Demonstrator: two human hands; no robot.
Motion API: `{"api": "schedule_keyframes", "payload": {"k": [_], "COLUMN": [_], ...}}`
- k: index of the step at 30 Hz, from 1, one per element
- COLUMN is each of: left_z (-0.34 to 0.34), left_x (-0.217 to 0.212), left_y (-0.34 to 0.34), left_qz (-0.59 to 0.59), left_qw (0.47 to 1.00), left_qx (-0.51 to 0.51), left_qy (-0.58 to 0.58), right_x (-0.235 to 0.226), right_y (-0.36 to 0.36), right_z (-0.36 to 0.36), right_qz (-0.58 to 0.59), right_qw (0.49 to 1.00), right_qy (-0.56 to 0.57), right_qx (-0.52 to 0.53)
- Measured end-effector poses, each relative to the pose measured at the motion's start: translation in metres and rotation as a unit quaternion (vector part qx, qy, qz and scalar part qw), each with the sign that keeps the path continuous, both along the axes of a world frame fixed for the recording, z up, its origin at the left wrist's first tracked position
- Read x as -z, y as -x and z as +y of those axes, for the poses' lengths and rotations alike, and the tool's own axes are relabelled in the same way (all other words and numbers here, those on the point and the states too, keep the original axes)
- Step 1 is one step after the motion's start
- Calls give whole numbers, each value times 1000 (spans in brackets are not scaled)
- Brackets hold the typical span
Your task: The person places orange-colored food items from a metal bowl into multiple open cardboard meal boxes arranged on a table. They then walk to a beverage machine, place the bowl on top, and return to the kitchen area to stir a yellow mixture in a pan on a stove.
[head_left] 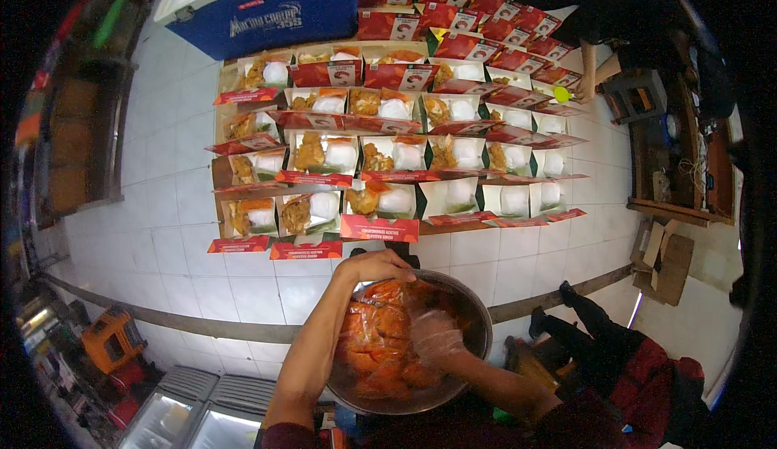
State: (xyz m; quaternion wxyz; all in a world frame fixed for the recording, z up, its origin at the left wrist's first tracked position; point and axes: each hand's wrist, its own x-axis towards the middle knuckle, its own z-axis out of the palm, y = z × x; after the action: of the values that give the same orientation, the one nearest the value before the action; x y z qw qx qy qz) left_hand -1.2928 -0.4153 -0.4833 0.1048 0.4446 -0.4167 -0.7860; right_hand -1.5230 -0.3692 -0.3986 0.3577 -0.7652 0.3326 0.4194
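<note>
A round metal bowl (486, 319) is directly in front of me, holding shiny red-orange contents (372, 336) that look wrapped in clear plastic. My left hand (376, 267) grips the far rim, its fingers closed over the edge. Inside the bowl, toward its right side, is my right hand (437, 337), covered by a clear plastic glove. It is smeared by motion and its fingertips are hidden, so I cannot tell whether it holds anything. Beyond the bowl, rows of open food boxes (380, 229) contain white wrapped mounds (396, 200) and, in many, fried chicken (309, 150).
A blue cooler (275, 24) stands at the far left, beside closed red boxes (388, 24). At the far right, another person's hand (587, 85) reaches toward the boxes near something yellow (561, 94). Someone in dark red (647, 384) is at the lower right. An orange crate (113, 340) sits left.
</note>
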Motion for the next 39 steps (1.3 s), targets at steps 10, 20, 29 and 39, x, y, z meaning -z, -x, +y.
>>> {"api": "schedule_keyframes", "payload": {"k": [10, 20, 29, 39], "left_z": [-15, -21, -18, -14], "left_x": [-11, -11, 9, 20], "left_y": [21, 30, 44, 48], "left_qz": [-9, -36, -16, 22], "left_qw": [1000, 998, 996, 996], "left_qx": [6, -22, -20, -41], "left_qy": [-13, -52, -89, -80], "right_x": [-51, 148, 176, 203], "right_y": [35, 3, -5, 46], "right_z": [-199, -287, -293, -297], "right_qz": [-407, -139, -166, -97], "right_qw": [736, 950, 903, 927], "right_qy": [-223, 176, 285, 326], "right_qx": [492, -219, -277, -160]}}
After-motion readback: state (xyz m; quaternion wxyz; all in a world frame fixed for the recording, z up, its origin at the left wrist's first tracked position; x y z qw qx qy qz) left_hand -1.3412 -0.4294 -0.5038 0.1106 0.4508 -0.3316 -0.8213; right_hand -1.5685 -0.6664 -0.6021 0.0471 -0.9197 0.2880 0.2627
